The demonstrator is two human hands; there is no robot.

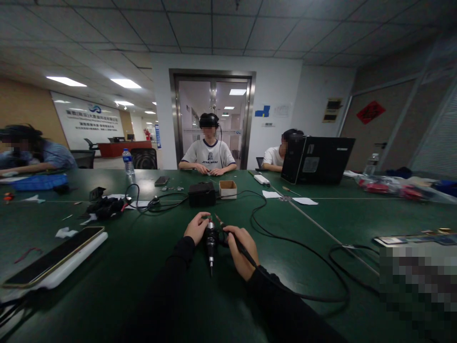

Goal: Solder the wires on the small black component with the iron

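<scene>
My left hand [196,228] is closed around the top end of a small black cylindrical tool [210,243] that lies on the green table [143,267], its thin metal tip pointing toward me. My right hand [243,250] grips a soldering iron [228,233] like a pen, its tip angled up and left, close to the tool's upper end. The iron's black cable [307,247] loops away to the right across the table. Both of my sleeves are black.
A black box [202,194] and a small cardboard box [227,189] sit ahead of my hands. A phone on a white slab [57,257] lies at left, tangled wires [107,207] beyond. An open laptop [316,160] stands right. Three people sit around the table.
</scene>
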